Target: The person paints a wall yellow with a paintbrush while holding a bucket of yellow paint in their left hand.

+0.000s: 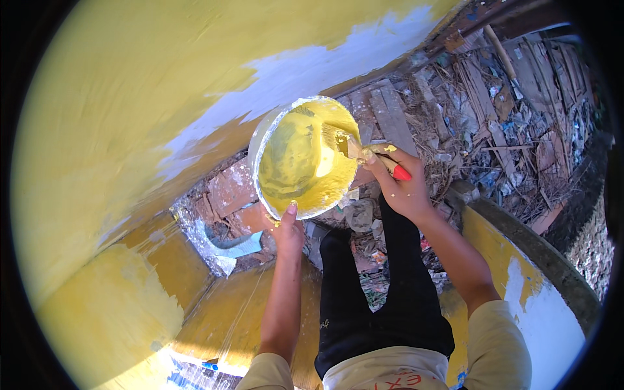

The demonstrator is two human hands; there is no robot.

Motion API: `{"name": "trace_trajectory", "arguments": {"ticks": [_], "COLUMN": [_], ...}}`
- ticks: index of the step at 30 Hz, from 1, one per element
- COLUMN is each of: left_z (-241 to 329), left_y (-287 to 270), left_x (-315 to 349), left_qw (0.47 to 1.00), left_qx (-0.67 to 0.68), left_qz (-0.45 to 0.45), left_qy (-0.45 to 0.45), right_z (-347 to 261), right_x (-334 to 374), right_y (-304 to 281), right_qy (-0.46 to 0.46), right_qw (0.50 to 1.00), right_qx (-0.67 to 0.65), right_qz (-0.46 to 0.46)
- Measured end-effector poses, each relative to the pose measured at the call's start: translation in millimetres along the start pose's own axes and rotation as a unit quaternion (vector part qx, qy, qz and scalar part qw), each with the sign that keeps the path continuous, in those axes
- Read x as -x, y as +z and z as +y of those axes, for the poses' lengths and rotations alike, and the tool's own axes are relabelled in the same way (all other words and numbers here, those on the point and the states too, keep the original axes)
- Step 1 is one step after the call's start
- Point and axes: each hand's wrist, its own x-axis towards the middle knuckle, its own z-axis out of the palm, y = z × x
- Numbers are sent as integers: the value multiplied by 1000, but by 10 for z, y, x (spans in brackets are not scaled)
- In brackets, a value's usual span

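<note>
My left hand (286, 230) is closed on the near rim of a white paint bucket (258, 140), its thumb over the edge. The bucket is tilted so its inside faces me, coated with yellow paint (290, 158). In my right hand (404, 184) is a paintbrush (354, 148) with a pale handle and a red end. Its bristles reach inside the bucket, against the right inner wall. Specks of yellow paint dot the fingers of my right hand.
A wall (143, 71), partly yellow with a bare whitish patch (292, 71), rises at the left. Planks and litter (481, 123) cover the ground at right. A low curved wall (539, 286) stands beside my right arm. A light-blue curved piece (237, 246) lies at left.
</note>
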Motion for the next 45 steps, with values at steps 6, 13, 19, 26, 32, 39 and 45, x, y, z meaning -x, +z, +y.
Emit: {"name": "trace_trajectory", "arguments": {"ticks": [6,13,19,26,32,39,45], "left_z": [-53,-120,-146,-160,-252,-230,-187], "left_y": [40,140,63,27,-49,28,-131], "left_x": [-43,-53,-69,-81,-65,-28,-30], "left_qw": [1000,1000,1000,1000,998,999,995], "left_qx": [-17,-5,8,-8,17,12,-27], "left_qz": [-9,-2,27,30,59,50,72], "left_qy": [-10,6,4,3,-12,-2,-57], "right_z": [-158,148,134,-111,-32,403,572], "right_x": [7,156,116,-11,-42,-72,-779], "right_y": [25,4,-116,-398,-387,-345,-607], "right_qy": [-15,95,104,17,59,115,106], "right_qw": [992,985,978,996,985,982,887], "right_qx": [121,-134,-153,83,-115,-109,-318], "right_qz": [-45,52,92,-30,114,99,319]}}
